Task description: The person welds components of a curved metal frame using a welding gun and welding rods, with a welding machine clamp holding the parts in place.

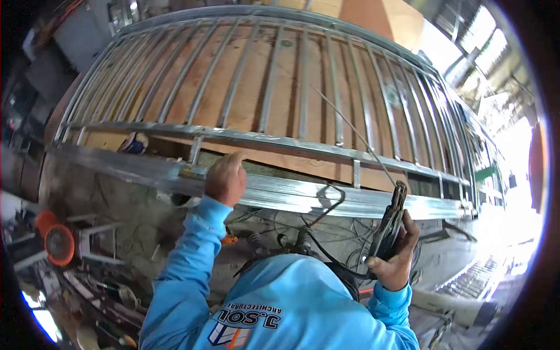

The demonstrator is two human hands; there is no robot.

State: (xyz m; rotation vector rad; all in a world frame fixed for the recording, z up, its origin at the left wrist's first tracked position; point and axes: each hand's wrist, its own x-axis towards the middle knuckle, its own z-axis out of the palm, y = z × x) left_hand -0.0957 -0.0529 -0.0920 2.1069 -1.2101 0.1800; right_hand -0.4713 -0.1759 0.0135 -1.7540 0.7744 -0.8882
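Observation:
My right hand [395,256] is wrapped round a dark welding electrode holder [387,228]. A thin welding rod [353,129] sticks out of its jaws, slanting up and left over the metal frame. A black cable runs from the holder toward my body. My left hand [226,179] is curled over the near metal rail [280,195] of the frame, fingertips on the far side and partly hidden. The barred metal frame [192,130] lies in front of me, with many parallel bars and short uprights joining its two near rails.
Reddish-brown board [289,76] shows beneath the bars. A dark bent rod [333,205] crosses the near rail. Orange round objects [59,245] stand at the left, and cables [350,233] lie on the floor. A pale pipe [455,308] is at the lower right.

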